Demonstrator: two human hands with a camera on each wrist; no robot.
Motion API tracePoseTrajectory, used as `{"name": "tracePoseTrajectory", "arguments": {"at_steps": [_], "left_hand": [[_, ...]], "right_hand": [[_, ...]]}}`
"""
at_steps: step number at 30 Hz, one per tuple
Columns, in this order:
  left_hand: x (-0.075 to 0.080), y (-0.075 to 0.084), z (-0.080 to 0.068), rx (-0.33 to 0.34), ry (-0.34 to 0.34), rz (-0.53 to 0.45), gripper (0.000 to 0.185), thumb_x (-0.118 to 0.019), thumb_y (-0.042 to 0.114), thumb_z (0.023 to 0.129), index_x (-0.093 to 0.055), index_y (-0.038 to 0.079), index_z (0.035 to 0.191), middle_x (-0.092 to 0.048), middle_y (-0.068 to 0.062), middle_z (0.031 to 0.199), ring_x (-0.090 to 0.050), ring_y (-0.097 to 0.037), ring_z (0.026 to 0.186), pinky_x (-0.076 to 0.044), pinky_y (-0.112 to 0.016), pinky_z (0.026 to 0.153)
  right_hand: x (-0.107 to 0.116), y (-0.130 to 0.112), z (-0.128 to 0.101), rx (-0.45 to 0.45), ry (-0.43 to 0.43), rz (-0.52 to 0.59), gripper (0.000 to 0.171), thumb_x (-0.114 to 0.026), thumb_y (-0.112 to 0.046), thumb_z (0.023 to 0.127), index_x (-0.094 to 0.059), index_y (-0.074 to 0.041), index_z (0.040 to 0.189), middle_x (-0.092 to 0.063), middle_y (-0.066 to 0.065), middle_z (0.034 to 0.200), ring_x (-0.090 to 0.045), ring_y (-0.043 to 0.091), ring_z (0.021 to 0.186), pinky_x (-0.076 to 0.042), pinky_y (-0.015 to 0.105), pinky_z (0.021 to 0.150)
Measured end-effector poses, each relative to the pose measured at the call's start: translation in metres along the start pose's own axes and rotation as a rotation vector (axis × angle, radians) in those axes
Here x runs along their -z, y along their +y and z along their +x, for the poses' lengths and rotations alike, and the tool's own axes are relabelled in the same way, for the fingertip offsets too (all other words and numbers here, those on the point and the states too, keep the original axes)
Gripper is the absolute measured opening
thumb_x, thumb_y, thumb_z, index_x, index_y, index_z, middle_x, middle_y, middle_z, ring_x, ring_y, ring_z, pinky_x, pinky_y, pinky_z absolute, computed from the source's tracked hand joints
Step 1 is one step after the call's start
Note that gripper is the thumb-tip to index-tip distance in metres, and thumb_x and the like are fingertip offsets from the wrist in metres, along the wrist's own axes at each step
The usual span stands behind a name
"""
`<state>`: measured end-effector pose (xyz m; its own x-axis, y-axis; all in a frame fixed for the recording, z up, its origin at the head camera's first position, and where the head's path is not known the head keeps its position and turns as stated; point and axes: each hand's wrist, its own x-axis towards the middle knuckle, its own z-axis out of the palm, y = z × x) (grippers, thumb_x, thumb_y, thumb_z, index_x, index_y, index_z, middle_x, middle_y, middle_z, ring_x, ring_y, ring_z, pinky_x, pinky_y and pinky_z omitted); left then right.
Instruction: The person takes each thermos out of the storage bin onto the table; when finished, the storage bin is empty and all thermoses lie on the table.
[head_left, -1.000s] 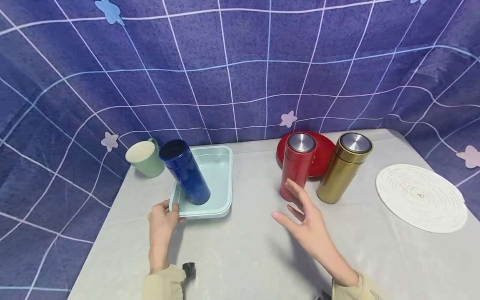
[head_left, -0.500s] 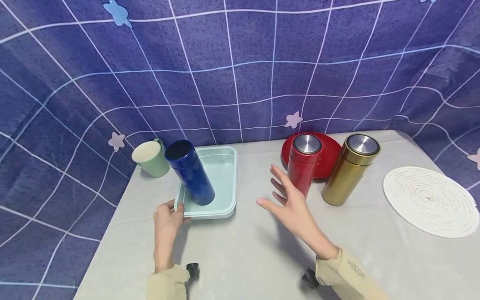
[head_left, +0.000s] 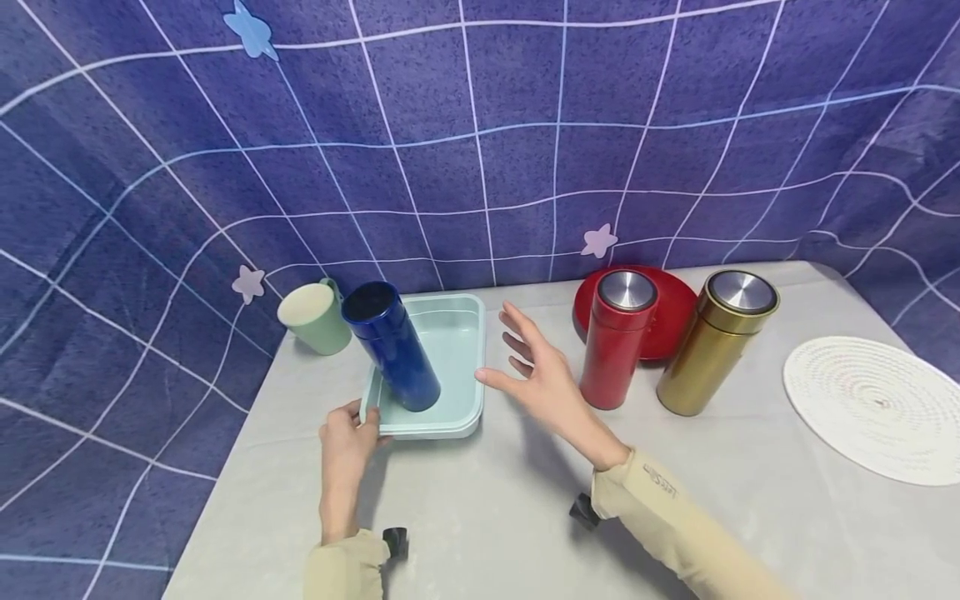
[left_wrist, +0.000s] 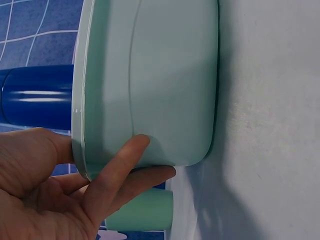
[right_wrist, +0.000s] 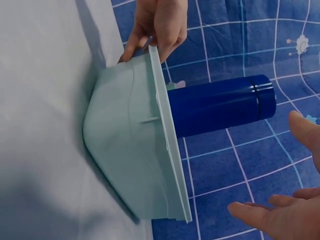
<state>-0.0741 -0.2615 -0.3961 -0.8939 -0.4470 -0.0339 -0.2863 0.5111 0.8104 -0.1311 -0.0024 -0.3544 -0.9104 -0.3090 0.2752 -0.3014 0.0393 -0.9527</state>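
A pale blue-green plastic tray [head_left: 480, 358] stands on the table at centre left. Upright inside its left part is a dark blue thermos bottle [head_left: 397, 358]. My left hand [head_left: 348, 443] pinches the tray's front-left corner, thumb over the rim; in the left wrist view its fingers [left_wrist: 120, 167] lie against the outer wall. To the right of the tray, my right hand [head_left: 546, 383] hovers with spread fingers and nothing in its grasp. The right wrist view shows that hand [right_wrist: 295, 210] apart from the tray and the blue thermos bottle [right_wrist: 215, 107].
A green mug [head_left: 322, 325] stands behind the tray's left side. Right of my right hand are a red thermos bottle [head_left: 617, 350] and a gold one [head_left: 708, 358], with a red plate [head_left: 671, 312] behind them. A round white woven mat [head_left: 862, 400] lies far right.
My right hand has moved left, from in front of the red thermos bottle toward the tray's right side. My left hand keeps its grip on the tray's corner. The head view has shifted slightly.
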Motion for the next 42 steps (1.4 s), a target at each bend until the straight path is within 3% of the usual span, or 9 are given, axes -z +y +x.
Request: {"name": "tracePoseTrajectory", "arguments": {"at_steps": [14,27,35,42], "left_hand": [[-0.002,0.000,-0.001,0.011,0.002,-0.002,0.041,-0.047,0.006,0.097,-0.050,-0.017,0.131,-0.062,-0.038,0.111,-0.073,-0.033,0.077,-0.062,-0.034,0.064],[-0.002,0.000,-0.001,-0.016,0.012,-0.008,0.039,-0.047,0.005,0.097,-0.052,-0.018,0.128,-0.063,-0.037,0.109,-0.073,-0.033,0.073,-0.061,-0.029,0.060],[-0.004,0.000,-0.002,-0.019,0.020,-0.010,0.039,-0.048,0.004,0.096,-0.052,-0.018,0.128,-0.063,-0.037,0.108,-0.073,-0.032,0.073,-0.062,-0.031,0.060],[-0.003,0.000,-0.003,-0.019,0.031,0.008,0.039,-0.048,0.005,0.096,-0.052,-0.017,0.128,-0.065,-0.036,0.106,-0.073,-0.032,0.071,-0.061,-0.031,0.057]], "right_hand": [[-0.040,0.003,0.035,0.038,-0.075,0.018,0.091,-0.080,-0.015,0.082,-0.027,-0.022,0.155,-0.041,0.004,0.153,-0.048,0.028,0.133,-0.044,0.044,0.107],[-0.074,0.010,0.052,0.039,-0.119,-0.009,0.094,-0.080,-0.020,0.082,-0.022,-0.018,0.156,-0.036,0.008,0.156,-0.044,0.029,0.136,-0.043,0.047,0.109],[-0.092,0.013,0.064,0.038,-0.121,-0.075,0.100,-0.082,-0.026,0.080,-0.020,-0.015,0.157,-0.034,0.008,0.157,-0.038,0.022,0.141,-0.038,0.034,0.114],[-0.103,0.018,0.072,0.069,-0.130,-0.101,0.104,-0.084,-0.025,0.077,-0.018,-0.015,0.157,-0.032,0.009,0.158,-0.035,0.020,0.142,-0.036,0.034,0.115]]}}
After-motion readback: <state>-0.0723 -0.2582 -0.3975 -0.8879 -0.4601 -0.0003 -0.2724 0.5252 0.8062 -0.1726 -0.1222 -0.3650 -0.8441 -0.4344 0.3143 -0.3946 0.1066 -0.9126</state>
